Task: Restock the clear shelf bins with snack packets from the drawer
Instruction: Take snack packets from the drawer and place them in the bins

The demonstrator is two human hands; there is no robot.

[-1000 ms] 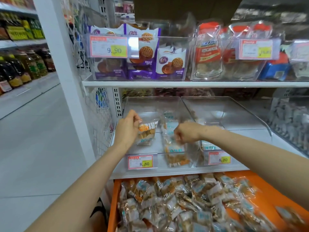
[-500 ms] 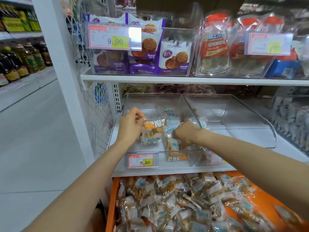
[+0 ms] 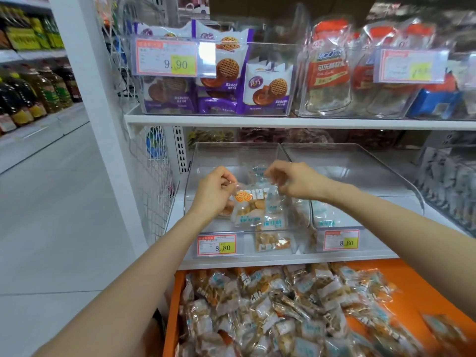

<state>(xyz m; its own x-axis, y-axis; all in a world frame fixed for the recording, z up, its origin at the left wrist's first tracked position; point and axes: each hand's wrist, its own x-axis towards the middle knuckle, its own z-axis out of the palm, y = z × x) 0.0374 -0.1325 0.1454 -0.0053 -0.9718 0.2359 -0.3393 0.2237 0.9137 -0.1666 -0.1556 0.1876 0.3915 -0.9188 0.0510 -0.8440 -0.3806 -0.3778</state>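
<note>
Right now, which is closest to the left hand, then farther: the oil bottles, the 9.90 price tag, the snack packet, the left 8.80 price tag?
1. snack packet, pinched in the left hand.
2. left 8.80 price tag, just below, toward the front.
3. 9.90 price tag, higher up, slightly left.
4. oil bottles, across the aisle, far left.

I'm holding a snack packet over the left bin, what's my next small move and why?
Probably lower it and let go: the left hand and right hand seem to pinch the snack packet by its top corners, hanging upright in the left clear bin, which holds only a few packets.
</note>
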